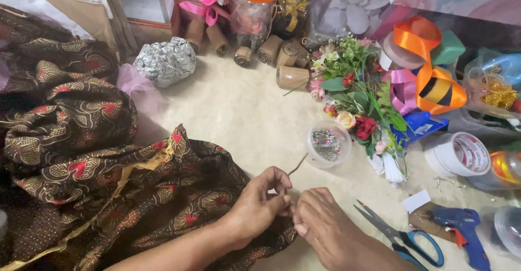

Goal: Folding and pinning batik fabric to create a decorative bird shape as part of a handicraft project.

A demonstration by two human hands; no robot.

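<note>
Item: thin brown wire stem, near the front edge of the cream work surface. Left hand pinches its lower end, fingers closed on it; right hand meets it fingertip to fingertip, curled, grip hidden. The stem looks light, springy and easily kinked; best taken low, close to the pinch.

Containers: round clear tub, open, holding coloured pins, beside the artificial flowers. Clear jar with orange lid at the back edge, contents unclear.

Also: batik cloth left; blue-handled scissors and blue glue gun right.
</note>
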